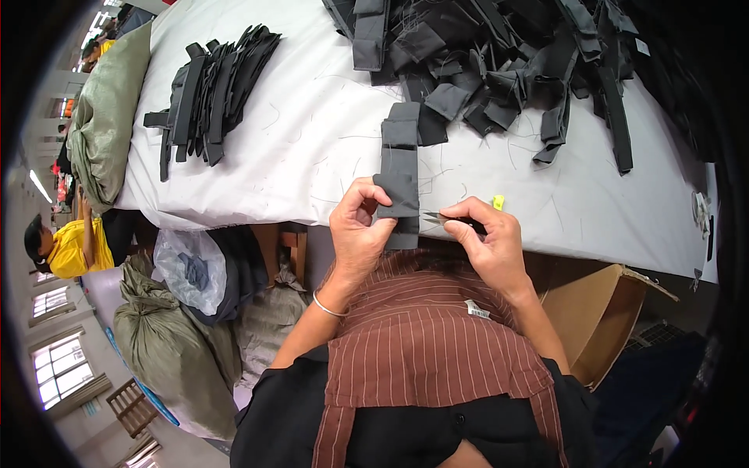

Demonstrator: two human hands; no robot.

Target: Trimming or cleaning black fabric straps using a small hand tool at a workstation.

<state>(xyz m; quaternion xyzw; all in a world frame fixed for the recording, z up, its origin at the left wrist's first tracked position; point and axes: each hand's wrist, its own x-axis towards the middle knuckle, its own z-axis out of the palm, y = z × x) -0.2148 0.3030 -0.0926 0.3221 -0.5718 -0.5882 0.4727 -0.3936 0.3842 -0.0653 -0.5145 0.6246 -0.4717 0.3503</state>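
Note:
My left hand [360,226] pinches a dark grey fabric strip [400,165] at its near end, by the table's front edge. The strip runs away from me across the white cloth, with folded sections along it. Closed around small dark thread snips [468,224], my right hand [494,240] holds the pointed blades just right of the strip. The blade tips look slightly parted and lie close to the strip's edge. Loose threads are scattered on the cloth around it.
A loose heap of dark fabric strips [484,70] covers the far right of the table [304,156]. A neater bundle of strips [214,97] lies at the far left. Stuffed sacks [168,343] stand at left, an open cardboard box [597,324] at right. Someone in yellow [69,248] is at far left.

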